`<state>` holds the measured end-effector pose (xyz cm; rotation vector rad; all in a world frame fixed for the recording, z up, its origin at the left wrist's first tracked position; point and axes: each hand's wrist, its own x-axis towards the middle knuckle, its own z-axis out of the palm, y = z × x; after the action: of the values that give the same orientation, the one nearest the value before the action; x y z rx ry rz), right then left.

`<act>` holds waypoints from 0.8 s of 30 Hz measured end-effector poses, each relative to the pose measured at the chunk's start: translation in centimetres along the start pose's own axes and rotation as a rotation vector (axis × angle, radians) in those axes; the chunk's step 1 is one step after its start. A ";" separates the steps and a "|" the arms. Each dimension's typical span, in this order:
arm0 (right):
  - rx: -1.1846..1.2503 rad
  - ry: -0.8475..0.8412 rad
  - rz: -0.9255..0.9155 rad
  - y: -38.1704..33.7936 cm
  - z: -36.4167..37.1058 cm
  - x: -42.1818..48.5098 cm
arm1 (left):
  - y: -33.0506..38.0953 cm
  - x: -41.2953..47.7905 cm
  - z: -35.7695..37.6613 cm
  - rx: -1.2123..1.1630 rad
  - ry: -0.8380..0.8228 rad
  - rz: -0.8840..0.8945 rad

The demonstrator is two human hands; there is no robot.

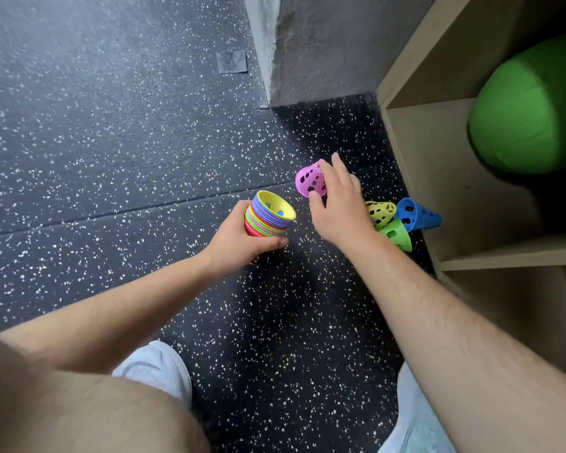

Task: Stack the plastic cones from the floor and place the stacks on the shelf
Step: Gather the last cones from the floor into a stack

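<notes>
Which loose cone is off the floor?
The pink cone, held by the right hand; the yellow cone, green cone and blue cone lie on the floor.

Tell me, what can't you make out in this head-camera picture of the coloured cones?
All in the head view:
- The multicoloured stack of plastic cones has its lower end hidden inside the left hand; count unclear.
- The pink perforated plastic cone is partly covered by fingers of the right hand.
- The yellow perforated cone lies partly behind that hand.
- The green rounded object in the wooden shelf is cut off by the right edge.
</notes>
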<state>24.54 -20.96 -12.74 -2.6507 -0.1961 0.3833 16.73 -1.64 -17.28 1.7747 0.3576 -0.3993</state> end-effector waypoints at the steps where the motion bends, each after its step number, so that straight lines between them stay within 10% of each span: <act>1: -0.016 -0.012 -0.011 0.2 0.0 0.4 | 0.0 0.0 -0.1 0.003 -0.002 0.000; 7: 0.030 0.169 -0.100 0.7 0.1 1.2 | -0.5 0.1 -0.4 0.002 -0.015 -0.015; 24: 0.010 -0.011 -0.081 -0.5 3.4 -0.4 | -1.3 -0.9 -1.6 -0.042 -0.002 -0.023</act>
<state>23.13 -19.22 -15.33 -2.6219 -0.3030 0.3717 15.48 0.21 -17.67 1.7302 0.3824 -0.4067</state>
